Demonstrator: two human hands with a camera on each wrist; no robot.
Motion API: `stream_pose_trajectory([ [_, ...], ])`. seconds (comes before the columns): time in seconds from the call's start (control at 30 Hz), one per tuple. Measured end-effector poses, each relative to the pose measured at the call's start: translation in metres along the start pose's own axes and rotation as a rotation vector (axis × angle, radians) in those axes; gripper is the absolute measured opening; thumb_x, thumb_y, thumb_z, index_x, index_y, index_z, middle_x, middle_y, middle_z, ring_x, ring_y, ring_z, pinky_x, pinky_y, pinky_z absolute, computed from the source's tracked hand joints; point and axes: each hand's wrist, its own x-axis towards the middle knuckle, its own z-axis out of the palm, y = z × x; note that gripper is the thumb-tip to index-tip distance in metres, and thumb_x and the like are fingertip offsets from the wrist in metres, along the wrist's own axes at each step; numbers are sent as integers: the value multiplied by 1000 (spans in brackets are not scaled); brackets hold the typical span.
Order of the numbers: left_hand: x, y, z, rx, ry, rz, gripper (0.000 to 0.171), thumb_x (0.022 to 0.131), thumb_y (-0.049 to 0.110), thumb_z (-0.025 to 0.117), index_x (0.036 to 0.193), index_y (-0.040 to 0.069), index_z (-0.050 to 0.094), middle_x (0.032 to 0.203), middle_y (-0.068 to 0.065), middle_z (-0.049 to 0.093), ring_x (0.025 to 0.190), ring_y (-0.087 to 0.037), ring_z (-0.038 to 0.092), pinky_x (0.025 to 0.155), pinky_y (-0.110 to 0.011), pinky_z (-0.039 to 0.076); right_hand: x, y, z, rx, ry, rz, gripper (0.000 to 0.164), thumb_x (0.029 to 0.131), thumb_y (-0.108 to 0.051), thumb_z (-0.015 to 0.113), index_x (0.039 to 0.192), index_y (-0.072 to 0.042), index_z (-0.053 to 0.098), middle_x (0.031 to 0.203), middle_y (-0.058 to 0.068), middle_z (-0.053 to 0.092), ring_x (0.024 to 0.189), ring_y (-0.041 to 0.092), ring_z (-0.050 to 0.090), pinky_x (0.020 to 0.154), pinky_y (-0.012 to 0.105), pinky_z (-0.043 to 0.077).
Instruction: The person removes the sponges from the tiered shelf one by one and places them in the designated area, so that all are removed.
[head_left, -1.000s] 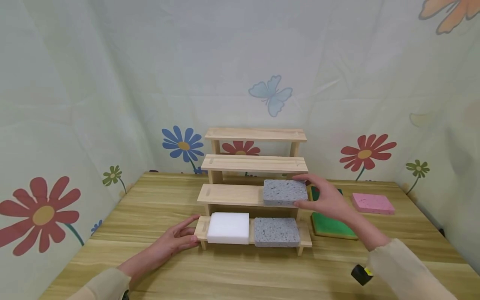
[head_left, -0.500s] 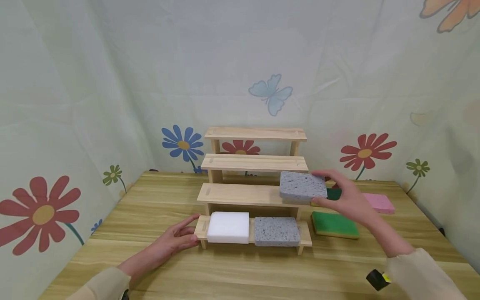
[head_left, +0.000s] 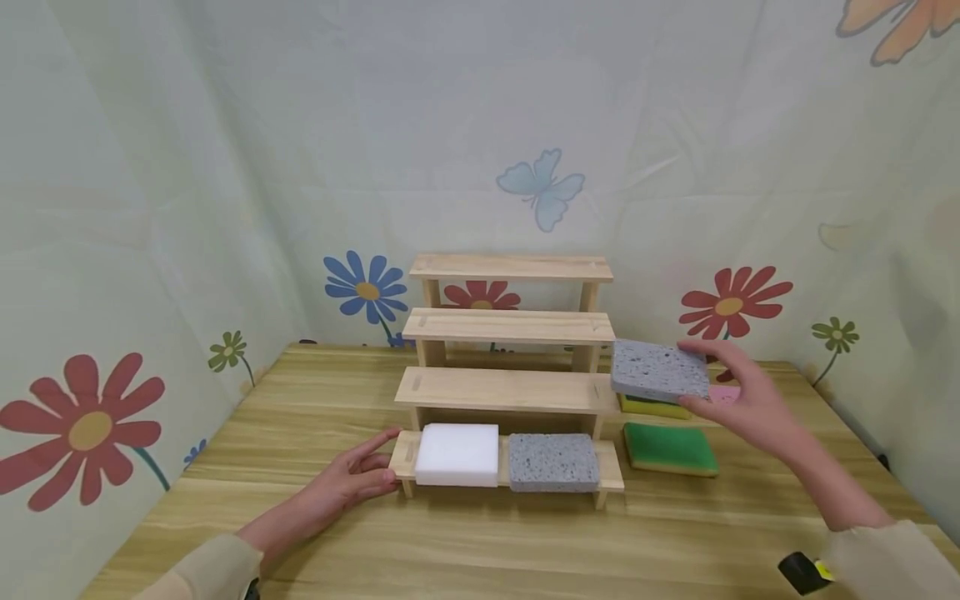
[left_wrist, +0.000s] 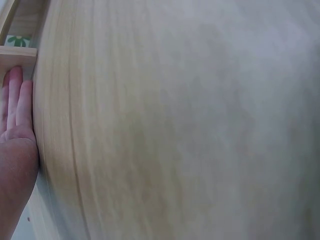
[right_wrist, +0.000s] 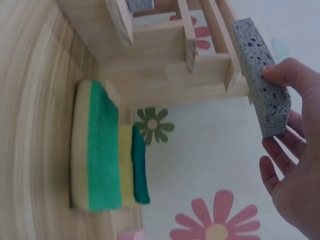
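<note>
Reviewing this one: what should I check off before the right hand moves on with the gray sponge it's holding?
1. Right hand grips the held gray sponge between thumb and fingers: ok.
2. Left hand touches the left end of the lowest step: ok.
3. White block rests on that step: ok.
4. Other gray sponge rests there too, apart from the white block: ok.
5. Pink sponge fully visible in the head view: not ok, right hand partly hides it.
6. Held gray sponge clear of the wooden rack: cannot tell, their outlines meet in the head view.
</note>
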Motion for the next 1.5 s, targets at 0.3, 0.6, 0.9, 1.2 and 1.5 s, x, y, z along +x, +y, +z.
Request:
stream_pose_trajectory([
  [0.3,0,3,4,30,37,-5,78,97,14,62,160,16,15,138,-15,54,119,-14,61,104,-31,53,-20,33,-19,-21,17,74,68,82,-16,81,143,-13,50,130,-3,48,99,-4,42,72,8,41],
  [0.6,-1,6,9,59,63,23,71,97,13,62,156,20,22,135,-14,52,118,-18,60,101,-34,55,-37,62,-39,-87,-24,167,68,86,-25,77,146,-12,46,133,6,45,99,-6,37,70,9,40],
  [0.9,-3,9,14,53,95,38,74,95,11,63,156,17,22,136,-16,52,114,-17,63,99,-34,56,-51,98,-51,-136,-40,215,68,86,-27,77,145,-9,46,140,16,45,101,-7,36,69,15,37],
  [1.2,3,15,13,124,63,5,71,97,19,61,156,23,22,156,-22,29,126,-23,57,107,-37,51,-67,125,-60,-184,-72,291,71,89,-26,75,144,4,41,140,29,41,108,15,43,73,22,36],
  [1.5,0,6,9,81,67,17,70,97,15,60,156,25,24,155,-19,33,129,-16,51,106,-35,51,-79,150,-61,-164,-146,276,68,84,-22,78,137,7,47,129,22,47,93,-25,24,65,11,41],
])
